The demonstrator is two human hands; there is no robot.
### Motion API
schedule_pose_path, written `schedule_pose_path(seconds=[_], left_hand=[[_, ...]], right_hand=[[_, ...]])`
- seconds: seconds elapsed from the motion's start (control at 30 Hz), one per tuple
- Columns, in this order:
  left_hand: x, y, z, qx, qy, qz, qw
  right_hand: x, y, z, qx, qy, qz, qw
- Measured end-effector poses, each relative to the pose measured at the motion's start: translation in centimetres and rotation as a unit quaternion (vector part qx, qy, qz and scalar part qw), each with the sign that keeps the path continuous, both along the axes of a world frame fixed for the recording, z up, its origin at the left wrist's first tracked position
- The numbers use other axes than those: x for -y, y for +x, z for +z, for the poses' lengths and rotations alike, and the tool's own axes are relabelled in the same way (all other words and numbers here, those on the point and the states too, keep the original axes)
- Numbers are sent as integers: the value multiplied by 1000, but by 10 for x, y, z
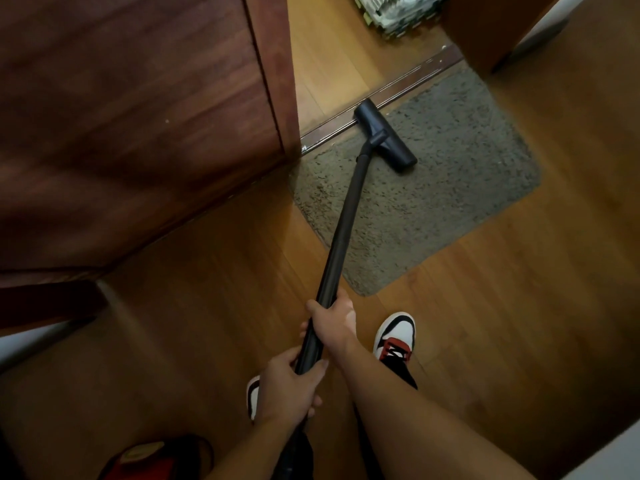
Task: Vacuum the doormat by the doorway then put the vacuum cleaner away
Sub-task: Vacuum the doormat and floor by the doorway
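Note:
A grey-green shaggy doormat (443,188) lies on the wooden floor against the door threshold. The black vacuum wand (346,216) runs from my hands up to its flat black floor head (386,136), which rests on the mat's far left part, one end touching the threshold. My right hand (334,318) grips the wand higher up. My left hand (289,386) grips it just below, closer to me. A red vacuum body (145,460) shows at the bottom left, partly out of frame.
An open dark wooden door (131,109) stands on the left. The threshold strip (391,91) crosses the doorway, with a patterned mat (394,12) beyond it. A wooden door frame (491,32) is at top right. My two sneakers (394,337) stand on the floor.

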State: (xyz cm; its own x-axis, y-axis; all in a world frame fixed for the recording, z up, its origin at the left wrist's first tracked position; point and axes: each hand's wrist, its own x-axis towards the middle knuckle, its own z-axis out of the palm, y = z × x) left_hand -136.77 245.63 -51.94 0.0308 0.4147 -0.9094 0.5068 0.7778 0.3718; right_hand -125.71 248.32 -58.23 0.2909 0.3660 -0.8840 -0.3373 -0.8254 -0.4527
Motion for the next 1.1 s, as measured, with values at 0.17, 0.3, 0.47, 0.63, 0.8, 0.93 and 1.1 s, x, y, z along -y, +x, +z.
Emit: schedule_pose_path(seconds=[0.17, 0.3, 0.47, 0.63, 0.8, 0.93, 1.1], left_hand=[[-9, 54, -1, 2, 13, -7, 1000], [-17, 90, -2, 18, 9, -8, 1000], [-23, 115, -5, 13, 28, -28, 999], [-18, 113, -3, 19, 22, -26, 999], [-6, 87, 2, 22, 20, -31, 999], [1, 50, 4, 28, 9, -31, 999], [9, -6, 4, 21, 17, -40, 999]], right_hand=[[-11, 53, 1, 2, -3, 0, 1000], [-18, 90, 2, 9, -2, 2, 1000], [-25, 117, 2, 26, 3, -4, 1000], [-18, 116, 3, 28, 0, 0, 1000], [-3, 89, 4, 38, -8, -1, 999], [5, 53, 4, 36, -14, 2, 999], [11, -3, -1, 28, -18, 5, 999]])
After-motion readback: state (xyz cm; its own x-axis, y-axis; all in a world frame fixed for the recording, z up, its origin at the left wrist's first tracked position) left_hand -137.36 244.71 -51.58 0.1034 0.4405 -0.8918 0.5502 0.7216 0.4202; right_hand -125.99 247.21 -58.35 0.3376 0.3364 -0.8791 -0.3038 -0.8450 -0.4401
